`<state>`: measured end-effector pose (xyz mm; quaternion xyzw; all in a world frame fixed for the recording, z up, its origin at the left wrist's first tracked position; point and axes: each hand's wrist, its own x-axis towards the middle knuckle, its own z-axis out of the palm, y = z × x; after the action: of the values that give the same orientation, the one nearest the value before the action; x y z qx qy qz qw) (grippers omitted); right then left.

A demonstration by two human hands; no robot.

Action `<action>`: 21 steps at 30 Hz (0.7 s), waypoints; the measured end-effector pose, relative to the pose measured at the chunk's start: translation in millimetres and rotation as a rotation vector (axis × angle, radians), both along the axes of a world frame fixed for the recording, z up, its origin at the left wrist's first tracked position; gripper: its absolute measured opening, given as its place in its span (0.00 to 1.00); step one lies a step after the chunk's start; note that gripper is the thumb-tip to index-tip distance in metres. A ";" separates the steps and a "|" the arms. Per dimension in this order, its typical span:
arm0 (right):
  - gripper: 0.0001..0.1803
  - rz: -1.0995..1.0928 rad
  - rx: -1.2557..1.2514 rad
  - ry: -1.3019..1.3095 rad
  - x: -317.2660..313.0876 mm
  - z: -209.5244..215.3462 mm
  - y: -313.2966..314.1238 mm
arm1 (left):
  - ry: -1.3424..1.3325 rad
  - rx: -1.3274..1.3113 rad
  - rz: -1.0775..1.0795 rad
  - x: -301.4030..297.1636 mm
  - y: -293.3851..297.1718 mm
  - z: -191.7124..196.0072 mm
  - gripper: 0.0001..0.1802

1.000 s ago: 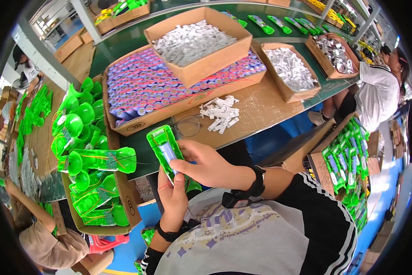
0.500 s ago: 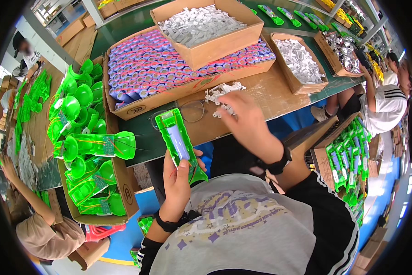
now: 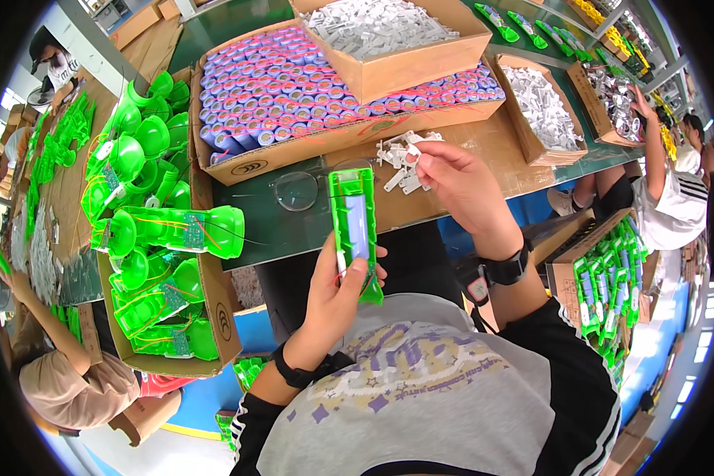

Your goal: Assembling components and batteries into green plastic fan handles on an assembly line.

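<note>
Fingers of my left hand (image 3: 337, 289) wrap the lower end of the green plastic housing (image 3: 354, 226), upright above the bench (image 3: 293, 230) edge. Right hand (image 3: 460, 186) pinches a white clip (image 3: 415, 151). Housing looks light, stiff, slippery; best held by its sides.

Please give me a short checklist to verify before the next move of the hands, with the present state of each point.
1. Left hand holds the green housing firmly: ok, fingers wrap its lower end.
2. Bluish cell seated in the housing: ok, it lies along the middle.
3. Right hand has a small white part in its grip: ok, pinched at the fingertips.
4. More white parts ready: ok, a loose pile lies on the cardboard.
5. Part turned the correct way: cannot tell, too small.
6. Eyeglasses away from the hands: ok, left of the housing.
</note>
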<state>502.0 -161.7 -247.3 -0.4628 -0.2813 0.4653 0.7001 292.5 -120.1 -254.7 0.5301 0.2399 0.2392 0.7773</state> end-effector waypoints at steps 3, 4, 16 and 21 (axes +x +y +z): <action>0.14 0.061 0.057 0.184 -6.0 6.0 -3.2 | -0.021 -0.029 -0.046 3.2 0.3 1.4 0.22; 0.13 0.097 0.072 0.233 -7.4 7.1 -3.8 | -0.018 -0.032 -0.042 3.7 0.5 1.0 0.22; 0.09 -0.072 0.135 0.021 -22.0 0.6 -1.1 | 0.009 0.065 -0.069 4.6 0.7 -4.5 0.22; 0.10 -0.045 0.019 0.082 -33.1 7.3 -2.7 | 0.018 0.038 -0.053 4.3 -1.1 -5.7 0.22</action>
<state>468.9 -164.4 -240.0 -0.4430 -0.2464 0.4651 0.7258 296.8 -121.2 -260.5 0.5532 0.2281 0.2182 0.7709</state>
